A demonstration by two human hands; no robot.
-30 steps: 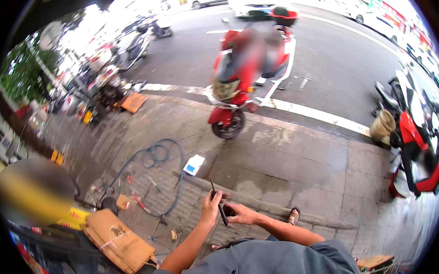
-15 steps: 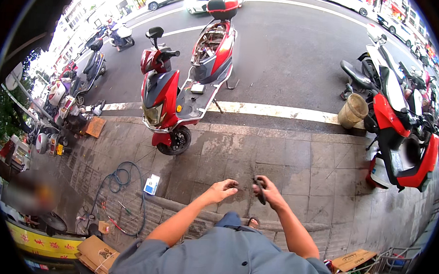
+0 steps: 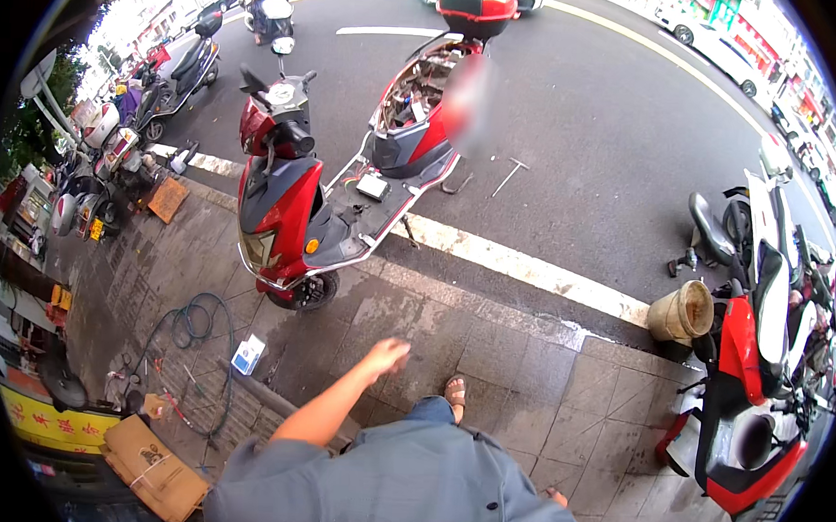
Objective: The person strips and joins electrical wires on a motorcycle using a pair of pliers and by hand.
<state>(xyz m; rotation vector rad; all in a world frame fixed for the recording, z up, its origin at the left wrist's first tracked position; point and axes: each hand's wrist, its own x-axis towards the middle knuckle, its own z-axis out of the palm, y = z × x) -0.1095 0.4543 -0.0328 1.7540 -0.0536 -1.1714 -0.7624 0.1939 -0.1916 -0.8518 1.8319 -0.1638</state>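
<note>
Red and dark grey on the scooter (image 3: 285, 209), set across the kerb (image 3: 491, 301) ahead and to the left. Stands upright without a rider, apparently thanks to the side stand (image 3: 408, 233). Has an open compartment (image 3: 411, 97) in place of a seat, likely bared for access from above. Carries a small white-topped box (image 3: 373, 185) on the footboard (image 3: 349, 239), perhaps because of the flat, shelf-like surface there.

Holds the left hand (image 3: 391, 355) forward over the paving (image 3: 503, 349), apart from the scooter; loosely curled, seemingly around nothing, but too blurred to tell whether closed. Probably out for balance, given one sandalled foot (image 3: 456, 390) set ahead. No sight of the right hand, hence no telling its grip.

On the asphalt (image 3: 581, 156) near the scooter's far side, a T-shaped metal tool (image 3: 512, 174), possibly there for reach. At lower left, a blue hose (image 3: 228, 402) in loose loops, presumably to gather its length, just beside a white-and-blue carton (image 3: 247, 354). Farther down, flattened cardboard (image 3: 170, 488), tied to stay bundled. To the right, a pale bucket (image 3: 679, 314) close beside a second scooter (image 3: 748, 350), perhaps out of the walkway.
</note>
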